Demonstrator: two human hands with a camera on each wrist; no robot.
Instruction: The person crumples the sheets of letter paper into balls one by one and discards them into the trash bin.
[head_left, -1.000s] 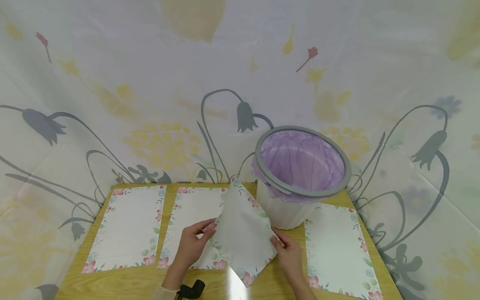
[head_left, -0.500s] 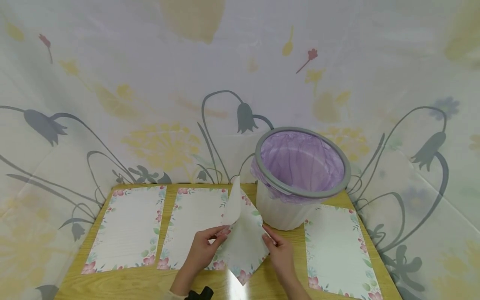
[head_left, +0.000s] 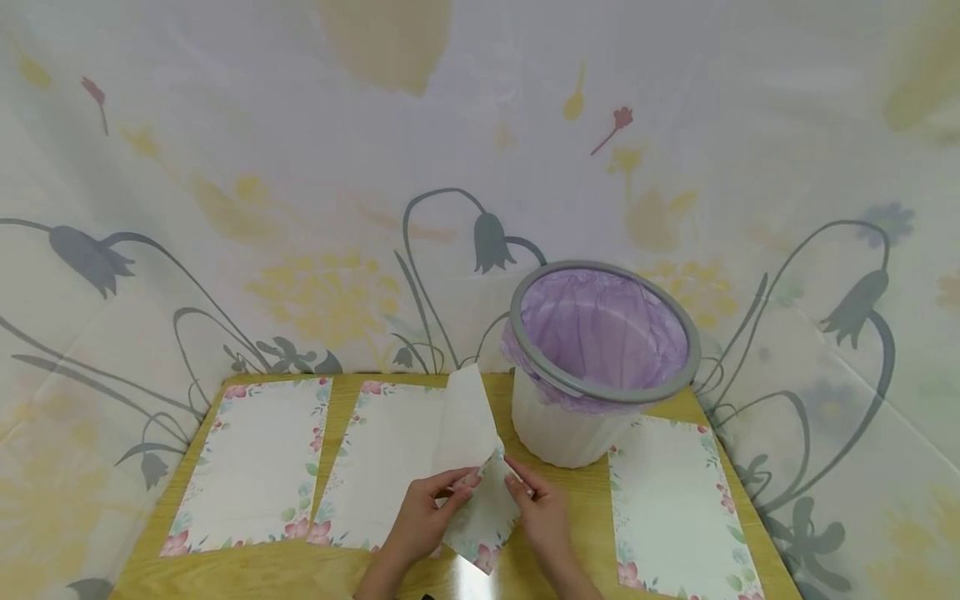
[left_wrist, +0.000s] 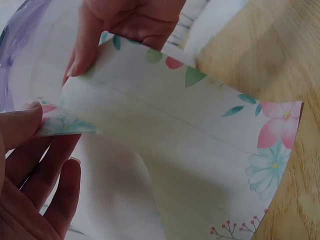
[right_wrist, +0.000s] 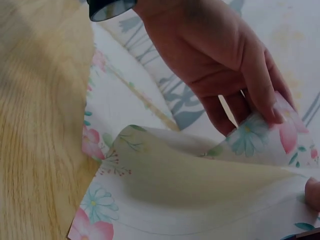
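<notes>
A sheet of flower-bordered writing paper (head_left: 483, 512) is raised over the table, its far part bent over so that the plain back shows. My left hand (head_left: 429, 518) pinches one corner of it between thumb and fingers; that flowered corner is near in the left wrist view, with the left hand (left_wrist: 37, 175) at lower left. On the opposite edge my right hand (head_left: 543, 515) pinches the paper with the thumb on top. In the right wrist view the paper (right_wrist: 175, 195) curves in a trough between both hands, and only a thumb of the right hand (right_wrist: 313, 194) shows.
Behind the hands to the right stands a white bin (head_left: 558, 437) with a grey rim and purple liner (head_left: 592, 333). More flowered sheets lie flat: far left (head_left: 258, 467), left of centre (head_left: 386, 467) and right (head_left: 678, 508). A printed cloth (head_left: 480, 150) hangs behind the wooden table (head_left: 225, 575).
Both hands have come closer together and slightly nearer the body. The sheet's far half has folded over, so its plain back now shows more.
</notes>
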